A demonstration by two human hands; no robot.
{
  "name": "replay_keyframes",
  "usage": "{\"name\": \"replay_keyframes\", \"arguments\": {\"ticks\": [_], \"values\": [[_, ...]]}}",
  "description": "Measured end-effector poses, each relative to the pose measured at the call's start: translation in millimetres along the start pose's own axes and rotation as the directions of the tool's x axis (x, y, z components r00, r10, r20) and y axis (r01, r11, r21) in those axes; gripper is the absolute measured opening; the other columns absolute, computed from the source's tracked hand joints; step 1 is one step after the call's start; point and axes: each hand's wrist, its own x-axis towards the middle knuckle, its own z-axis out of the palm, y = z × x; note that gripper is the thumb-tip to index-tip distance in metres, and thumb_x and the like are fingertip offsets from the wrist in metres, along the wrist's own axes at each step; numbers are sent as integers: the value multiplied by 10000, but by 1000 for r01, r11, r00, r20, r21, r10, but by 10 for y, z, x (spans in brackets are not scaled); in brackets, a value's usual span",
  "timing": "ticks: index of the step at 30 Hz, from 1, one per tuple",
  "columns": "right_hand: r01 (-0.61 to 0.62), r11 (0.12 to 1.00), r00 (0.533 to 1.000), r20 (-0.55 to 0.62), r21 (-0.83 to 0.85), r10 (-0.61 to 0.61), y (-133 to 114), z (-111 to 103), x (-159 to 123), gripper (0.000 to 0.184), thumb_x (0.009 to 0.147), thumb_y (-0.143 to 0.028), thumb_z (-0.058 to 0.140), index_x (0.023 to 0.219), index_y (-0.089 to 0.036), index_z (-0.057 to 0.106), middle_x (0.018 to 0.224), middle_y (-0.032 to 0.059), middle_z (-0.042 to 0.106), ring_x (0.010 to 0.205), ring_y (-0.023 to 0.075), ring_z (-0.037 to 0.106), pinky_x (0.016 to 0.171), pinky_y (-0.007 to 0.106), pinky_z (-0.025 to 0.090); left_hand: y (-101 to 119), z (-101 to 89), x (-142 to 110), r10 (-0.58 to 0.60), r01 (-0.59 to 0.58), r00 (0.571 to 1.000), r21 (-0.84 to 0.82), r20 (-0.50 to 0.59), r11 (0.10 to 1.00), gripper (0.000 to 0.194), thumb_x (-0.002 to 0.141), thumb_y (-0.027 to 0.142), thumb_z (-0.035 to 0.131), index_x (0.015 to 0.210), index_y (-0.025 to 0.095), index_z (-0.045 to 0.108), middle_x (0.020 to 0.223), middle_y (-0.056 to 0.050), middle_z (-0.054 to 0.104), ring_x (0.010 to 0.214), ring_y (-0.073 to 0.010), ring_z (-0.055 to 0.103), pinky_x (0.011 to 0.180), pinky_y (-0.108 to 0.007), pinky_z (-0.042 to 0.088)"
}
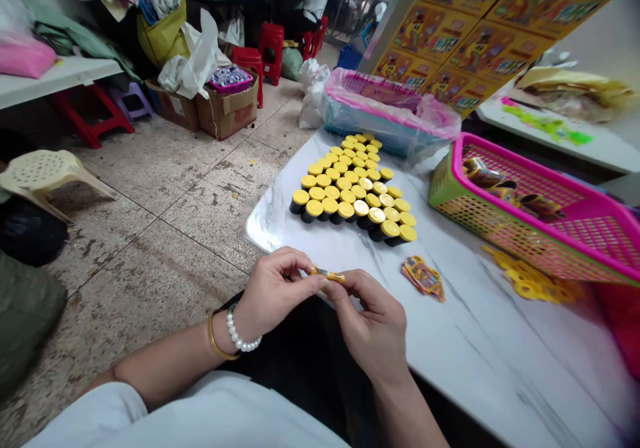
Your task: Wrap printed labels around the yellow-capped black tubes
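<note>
In the head view, a small, slim roll (pixel 329 275) is held up between both hands, in front of the near edge of the white, grey-veined table (pixel 480 341). It is narrow and yellow, with a darker, printed-looking stretch toward its left end; the print is too small to read. The left hand (pixel 280 285) has its grip pinched on the left end, thumb against fingers. The right hand (pixel 373 318) has its grip pinched on the other end, fingertips close together. The roll lies nearly level, tipping slightly down to the right. Beyond it on the table stand black containers with round yellow lids (pixel 346 210), packed in a group. To their right lie a small fanned stack of colourful printed cards (pixel 423 279), yellow rings (pixel 527 281) and a pink and green basket (pixel 520 235) holding wrapped-looking pieces.
</note>
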Motion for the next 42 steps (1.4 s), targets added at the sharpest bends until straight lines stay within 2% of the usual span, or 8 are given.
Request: {"name": "replay_keyframes", "arguments": {"ticks": [10,15,20,25,30,34,38,42], "values": [[105,970,987,141,-220,-75,-113,-120,413,277,953,-390,593,763,-218,698,584,-24,639,487,122,553,490,242,423,13,-107,58,-215,228,973,-186,87,956,309,655,363,856,833,128,763,556,32,584,433,-35,367,416,-183,273],[153,758,981,6,-635,-193,143,-183,789,285,912,-417,637,1065,-213,765,707,33,708,608,183,612,565,292,375,-20,-143,74,-212,227,972,-170,103,959,244,728,361,801,763,126,744,609,-7,625,445,-49,421,425,-192,316],[130,598,988,52,-791,-147,356,-155,944,284,903,-352,635,1124,-224,758,871,74,764,719,223,651,548,291,320,-28,-118,19,172,-164,984,158,-37,974,95,803,244,747,820,152,730,824,-48,694,565,-74,519,528,-211,427],[113,569,988,34,-815,-148,358,-125,916,322,917,-330,625,1200,-220,733,866,59,764,708,215,661,545,287,334,-130,64,-5,560,-555,819,426,127,715,94,880,196,691,953,144,716,841,-55,700,695,-137,599,666,-270,518],[175,648,962,-13,-741,-274,195,-243,817,306,928,-314,642,1185,-186,747,791,49,752,677,192,667,572,284,400,-229,317,101,512,-582,785,697,348,419,153,850,276,733,868,124,725,866,-105,670,845,-265,582,776,-426,531],[145,784,951,-134,-604,-280,98,-427,422,235,936,-314,654,1086,-175,768,683,9,679,594,138,612,598,269,448,-255,362,132,464,-570,803,709,374,414,98,859,208,713,795,143,677,854,-77,653,849,-251,559,774,-414,506],[-79,903,973,-229,-422,-22,169,-501,-75,275,915,-378,675,1101,-193,758,748,16,678,574,126,569,587,277,477,-243,329,102,517,-570,804,628,294,530,108,892,168,668,799,149,616,834,-61,648,846,-225,564,801,-397,490],[-372,928,906,-213,14,367,148,-377,-313,378,884,-483,683,1085,-167,738,741,40,700,551,142,592,483,259,482,-194,346,52,599,-589,783,510,168,626,85,903,145,653,831,158,609,837,-55,652,842,-199,580,803,-361,490]]}}
